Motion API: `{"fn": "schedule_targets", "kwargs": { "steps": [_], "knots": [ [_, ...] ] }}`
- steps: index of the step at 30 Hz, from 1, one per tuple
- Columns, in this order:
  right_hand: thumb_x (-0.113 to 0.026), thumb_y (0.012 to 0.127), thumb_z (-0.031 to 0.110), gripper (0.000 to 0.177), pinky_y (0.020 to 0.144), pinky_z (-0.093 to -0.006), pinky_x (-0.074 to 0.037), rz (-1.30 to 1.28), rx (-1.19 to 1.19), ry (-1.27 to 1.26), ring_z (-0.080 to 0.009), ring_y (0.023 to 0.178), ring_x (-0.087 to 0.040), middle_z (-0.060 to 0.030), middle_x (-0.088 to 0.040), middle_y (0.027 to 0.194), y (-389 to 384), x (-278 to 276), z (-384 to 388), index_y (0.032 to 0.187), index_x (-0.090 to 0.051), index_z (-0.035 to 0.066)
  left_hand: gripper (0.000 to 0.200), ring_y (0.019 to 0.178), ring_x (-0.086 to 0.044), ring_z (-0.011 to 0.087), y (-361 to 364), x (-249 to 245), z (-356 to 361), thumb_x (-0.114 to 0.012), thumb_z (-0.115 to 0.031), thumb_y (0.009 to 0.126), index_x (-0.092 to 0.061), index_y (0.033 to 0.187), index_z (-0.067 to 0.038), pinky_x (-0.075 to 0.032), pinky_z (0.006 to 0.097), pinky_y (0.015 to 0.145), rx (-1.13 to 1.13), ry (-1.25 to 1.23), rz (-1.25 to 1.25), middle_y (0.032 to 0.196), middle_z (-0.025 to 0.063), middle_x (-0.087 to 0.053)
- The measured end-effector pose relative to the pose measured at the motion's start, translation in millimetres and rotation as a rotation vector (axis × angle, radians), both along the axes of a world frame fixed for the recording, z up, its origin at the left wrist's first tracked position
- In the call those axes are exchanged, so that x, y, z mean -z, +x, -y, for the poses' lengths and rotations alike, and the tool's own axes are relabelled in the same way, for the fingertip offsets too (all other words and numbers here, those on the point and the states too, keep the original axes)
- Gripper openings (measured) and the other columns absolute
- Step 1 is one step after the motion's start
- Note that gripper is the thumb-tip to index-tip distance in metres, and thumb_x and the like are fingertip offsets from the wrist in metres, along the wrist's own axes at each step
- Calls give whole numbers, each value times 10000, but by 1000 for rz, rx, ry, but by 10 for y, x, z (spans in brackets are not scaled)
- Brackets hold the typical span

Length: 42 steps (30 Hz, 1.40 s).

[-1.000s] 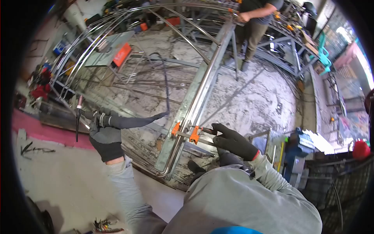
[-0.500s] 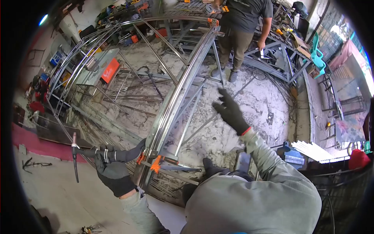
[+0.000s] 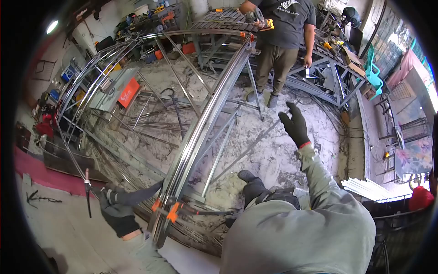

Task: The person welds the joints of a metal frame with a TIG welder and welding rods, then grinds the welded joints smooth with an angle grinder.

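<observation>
My left hand (image 3: pixel 117 212), in a dark glove, is closed around the handle of a TIG welding torch (image 3: pixel 88 182). The torch head points away to the left, with a pinkish cup and a long black cap. A dark sleeve or cable runs from the hand toward the metal rails. My right hand (image 3: pixel 295 124), also gloved, is raised over the floor with fingers apart and nothing in it. Between my hands run long shiny metal rails (image 3: pixel 196 132), part of a curved frame. Orange-ended clamps (image 3: pixel 172 212) grip the rails' near end.
Beyond the frame stands another person (image 3: pixel 285 41), one hand on a yellow-and-grey power tool (image 3: pixel 261 21). An orange-red panel (image 3: pixel 129 92) lies inside the frame. Green chairs (image 3: pixel 373 75) stand at the right. Cables (image 3: pixel 326 102) lie on the floor.
My right hand has moved forward and to the right. The other person's power tool now shows more fully, held at waist height. My left hand keeps hold of the torch, and the view has shifted slightly.
</observation>
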State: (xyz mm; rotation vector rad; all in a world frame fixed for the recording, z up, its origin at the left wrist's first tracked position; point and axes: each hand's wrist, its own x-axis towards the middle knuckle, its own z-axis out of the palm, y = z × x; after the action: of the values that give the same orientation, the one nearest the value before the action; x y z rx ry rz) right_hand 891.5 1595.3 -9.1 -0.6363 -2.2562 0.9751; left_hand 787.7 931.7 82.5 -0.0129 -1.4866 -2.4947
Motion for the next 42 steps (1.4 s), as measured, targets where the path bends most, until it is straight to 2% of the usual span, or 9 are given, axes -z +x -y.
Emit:
{"fn": "schedule_targets", "kwargs": {
  "steps": [11,13,17,19,25,28,31,33,42],
  "knots": [
    [-848,779,468,745,888,-514,-521,-619,175,577,-421,1090,-659,-210,-674,1207,-2981,-1003,-2028,1333,-587,44,424,945,-684,181,-668,-805,-1598,-717,-289,939,-647,1178,54,-561,326,816,-202,-1242,-165,1046,115,-720],
    [-862,803,456,854,1071,-454,-453,135,32,-3,-374,1306,-563,-249,-567,1385,-2869,-1647,-1916,1445,-500,24,450,932,-689,174,-894,-895,-1829,-734,-314,911,-657,1162,51,-557,325,825,-324,-1419,-340,1018,121,-716],
    [-934,704,470,1177,1067,-445,-468,-501,377,1325,-381,1277,-570,-236,-512,1482,-3389,-823,-2690,1568,-312,-31,532,1016,-694,223,-1570,-1167,-2343,-790,-315,880,-643,1232,55,-559,358,900,-245,-1285,-430,1116,165,-717],
    [-938,731,372,1048,1066,-435,-479,-514,-76,33,-346,1272,-592,-230,-548,1461,-3067,-1176,-2261,1515,-387,-52,492,970,-729,236,-1983,-1396,-2835,-747,-247,903,-631,1251,80,-568,350,897,-257,-1405,-461,1085,161,-746],
    [-773,855,20,428,1003,-372,-534,-672,-409,4,-198,1102,-671,-108,-699,1238,-2685,-848,-2611,1252,-640,-67,354,907,-759,229,-3542,-819,-4404,-770,-147,838,-707,1177,-64,-596,355,811,347,-1171,-458,1035,113,-765],
    [-776,883,4,391,974,-366,-539,-543,-332,-93,-192,1089,-662,-94,-688,1218,-2386,-610,-2598,1245,-641,-55,275,849,-758,279,-4107,-152,-5287,-703,-224,849,-751,1078,-78,-593,433,749,256,-2255,-502,977,136,-775],
    [-782,891,20,362,941,-352,-539,-456,-229,-203,-181,1054,-662,-73,-696,1170,-1970,-379,-2500,1228,-659,-34,695,803,-667,372,-5087,1653,-5268,-780,-259,807,-498,1378,18,-567,435,741,292,-1810,-634,893,165,-696],
    [-766,903,20,282,881,-342,-543,-414,-172,-190,-167,1018,-659,-65,-701,1118,-1729,-264,-2362,1168,-676,-20,619,833,-684,350,-4826,1369,-5783,-724,-316,878,-522,1386,-24,-574,450,771,359,-983,494,975,190,-705],
    [-821,809,129,605,808,-363,-580,-280,-254,-682,-213,952,-699,-123,-677,1178,-831,163,-1763,1344,-570,1,365,1144,-713,374,-4549,2169,-5795,-641,-296,870,-777,1136,-87,-577,459,929,785,-2181,1,1218,196,-737]
  ]
}}
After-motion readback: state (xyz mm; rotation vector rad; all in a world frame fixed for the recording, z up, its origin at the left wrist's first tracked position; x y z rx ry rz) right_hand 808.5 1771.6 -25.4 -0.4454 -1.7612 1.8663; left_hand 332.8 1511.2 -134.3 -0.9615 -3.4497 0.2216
